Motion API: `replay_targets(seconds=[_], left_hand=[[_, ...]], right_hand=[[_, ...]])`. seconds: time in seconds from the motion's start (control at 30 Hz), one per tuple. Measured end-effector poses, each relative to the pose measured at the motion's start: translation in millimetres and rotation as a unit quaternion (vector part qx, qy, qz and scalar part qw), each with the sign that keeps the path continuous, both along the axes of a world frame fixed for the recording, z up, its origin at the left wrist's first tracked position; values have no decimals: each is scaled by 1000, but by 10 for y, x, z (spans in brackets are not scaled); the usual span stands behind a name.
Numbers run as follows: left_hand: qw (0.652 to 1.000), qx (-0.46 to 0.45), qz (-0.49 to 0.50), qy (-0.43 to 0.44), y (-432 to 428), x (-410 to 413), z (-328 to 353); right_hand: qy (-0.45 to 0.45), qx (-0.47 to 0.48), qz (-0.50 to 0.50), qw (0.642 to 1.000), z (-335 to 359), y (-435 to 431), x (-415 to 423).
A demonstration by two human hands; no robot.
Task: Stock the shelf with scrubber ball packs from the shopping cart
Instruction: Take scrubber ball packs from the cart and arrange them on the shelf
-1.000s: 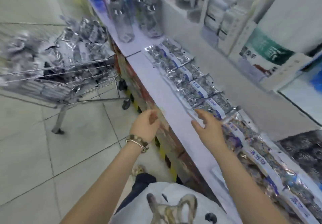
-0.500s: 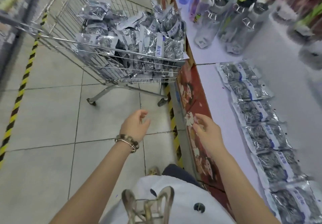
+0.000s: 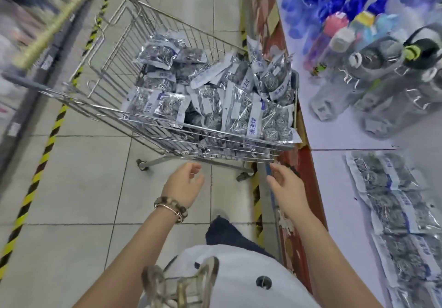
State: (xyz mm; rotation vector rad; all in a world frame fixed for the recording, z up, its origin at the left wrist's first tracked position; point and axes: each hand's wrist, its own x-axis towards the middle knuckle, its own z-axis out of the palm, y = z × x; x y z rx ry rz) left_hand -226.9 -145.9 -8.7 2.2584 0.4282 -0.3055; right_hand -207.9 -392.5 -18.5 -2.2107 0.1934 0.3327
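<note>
The shopping cart (image 3: 167, 140) is bare silver wire. The scrubber ball packs (image 3: 210, 101) heaped in it glint silver-grey under clear film, each with a white band printed in blue. The row of packs (image 3: 392, 202) along the shelf's front edge shows the same silver, white and blue. The shelf (image 3: 334, 188) top is pale lilac-white, its front face (image 3: 303, 164) red with pale printing. Toward the shelf's far end stand deep blue bottles (image 3: 346, 1), then clear bottles (image 3: 382, 80) capped pink, yellow and white. The floor tiles (image 3: 71, 188) are light grey, crossed by yellow-and-black striped tape (image 3: 34, 183). The bracelet (image 3: 171, 208) is mottled brown and cream.
</note>
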Motion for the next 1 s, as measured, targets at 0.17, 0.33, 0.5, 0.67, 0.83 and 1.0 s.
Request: replay_targets(seconds=[0.17, 0.33, 0.5, 0.67, 0.83, 1.0], left_hand=[[1000, -10, 20, -8, 297, 728, 66], [1000, -14, 0, 5, 588, 1411, 0], [998, 1, -65, 5, 872, 2173, -87], [992, -3, -118, 50, 1109, 2778, -239], [985, 22, -149, 78, 1114, 2974, -304], [984, 3, -147, 98, 1112, 3016, -391]], right_hand=[[-9, -10, 46, 999, 50, 437, 979], [9, -14, 42, 999, -4, 766, 1616], [55, -63, -12, 996, -142, 866, 2068], [89, -143, 6, 986, -264, 975, 2516], [120, -240, 68, 961, -419, 1006, 3073], [157, -346, 153, 912, -557, 973, 3323]])
